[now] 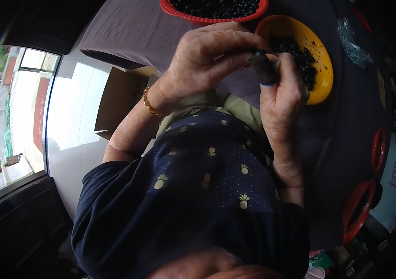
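My left hand (214, 56) is closed in a pinch, its thumb and fingertips meeting my right hand over the near left rim of a yellow bowl (324, 86). A small dark piece seems to sit between the fingertips, too small to make out. My right hand (284, 95) is curled shut, its thumb inside a dark thumb cover (264, 69) with a blue edge. Whatever its fingers grip is hidden. Small shiny black round pieces (291, 49) lie heaped in the yellow bowl, with a few scattered bits on its inner wall.
A red basket (216, 20) full of similar black pieces stands beyond my hands on the cloth-covered table (133, 35). Crumpled clear plastic (352, 44) lies at the far right. Red containers (359, 211) line the right side. An open cardboard box (119, 100) stands left, below the table edge.
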{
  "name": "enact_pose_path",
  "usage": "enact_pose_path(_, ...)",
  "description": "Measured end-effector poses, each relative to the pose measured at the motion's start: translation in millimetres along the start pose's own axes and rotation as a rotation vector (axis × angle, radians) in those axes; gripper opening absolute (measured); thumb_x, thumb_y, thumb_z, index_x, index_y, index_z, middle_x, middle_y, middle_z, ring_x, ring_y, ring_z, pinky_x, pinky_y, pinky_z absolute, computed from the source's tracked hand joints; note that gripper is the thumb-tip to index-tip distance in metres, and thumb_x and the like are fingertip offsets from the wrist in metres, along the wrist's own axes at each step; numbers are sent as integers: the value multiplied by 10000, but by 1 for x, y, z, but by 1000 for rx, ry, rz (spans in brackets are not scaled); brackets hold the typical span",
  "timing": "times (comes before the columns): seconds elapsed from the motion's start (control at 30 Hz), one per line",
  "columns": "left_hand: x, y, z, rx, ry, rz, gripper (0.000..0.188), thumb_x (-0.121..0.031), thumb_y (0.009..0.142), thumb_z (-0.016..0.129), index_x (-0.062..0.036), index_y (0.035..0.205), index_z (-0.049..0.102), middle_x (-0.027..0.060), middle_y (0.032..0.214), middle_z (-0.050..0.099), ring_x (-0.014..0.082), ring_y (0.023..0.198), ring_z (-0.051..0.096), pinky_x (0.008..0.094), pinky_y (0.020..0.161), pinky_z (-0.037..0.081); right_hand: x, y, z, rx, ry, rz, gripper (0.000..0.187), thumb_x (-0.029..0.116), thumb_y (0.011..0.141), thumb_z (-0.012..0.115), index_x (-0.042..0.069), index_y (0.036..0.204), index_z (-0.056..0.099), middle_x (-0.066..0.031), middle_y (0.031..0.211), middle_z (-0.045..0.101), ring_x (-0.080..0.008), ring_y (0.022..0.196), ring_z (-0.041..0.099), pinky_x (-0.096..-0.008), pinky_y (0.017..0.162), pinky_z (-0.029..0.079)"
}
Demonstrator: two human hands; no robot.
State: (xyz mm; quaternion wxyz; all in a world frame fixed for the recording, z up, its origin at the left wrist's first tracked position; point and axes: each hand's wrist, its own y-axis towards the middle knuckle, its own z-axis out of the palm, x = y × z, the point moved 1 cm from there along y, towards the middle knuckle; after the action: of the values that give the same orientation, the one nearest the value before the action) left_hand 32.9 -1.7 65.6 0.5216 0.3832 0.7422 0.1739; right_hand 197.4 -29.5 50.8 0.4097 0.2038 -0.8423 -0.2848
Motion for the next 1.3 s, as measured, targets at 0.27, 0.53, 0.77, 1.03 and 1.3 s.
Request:
enact_pose_path(0.27,3,9,-19,274,-167,-171,187,-93,859,596,17,1002,644,102,901,656,158,869,642,278,778,520,-4,2,6,7,-43,-169,208,185,880,601,-10,843,540,-109,646,565,-241,588,608,-335,515,461)
enact_pose_path(0.53,13,4,-22,225,-716,-425,207,-117,868,604,0,1034,646,43,901,660,91,814,609,221,725,500,-2,7,1,21,-88,-228,276,112,685,754,55,694,484,-24,606,509,-197,530,559,-312,465,458)
enact_pose_path(0.77,33,-6,-13,107,-979,-440,266,-145,877,577,39,1066,600,69,889,604,97,762,570,320,782,525,-6,4,-2,-43,-190,-169,319,-48,618,689,47,893,559,-58,730,583,-198,640,615,-301,546,499)
enact_pose_path(1.03,36,-9,-2,110,-1094,-412,306,-221,875,567,36,1039,596,31,819,552,66,707,505,241,728,455,7,2,-1,31,-35,-98,185,144,797,662,32,884,544,-49,703,544,-177,599,592,-278,500,471)
enact_pose_path(1.3,31,-10,-1,143,-1083,-418,269,-115,900,524,48,1104,586,99,1009,624,133,853,594,291,822,501,7,-1,3,-4,-76,-122,231,230,823,655,37,854,532,-27,671,509,-159,547,553,-279,463,449)
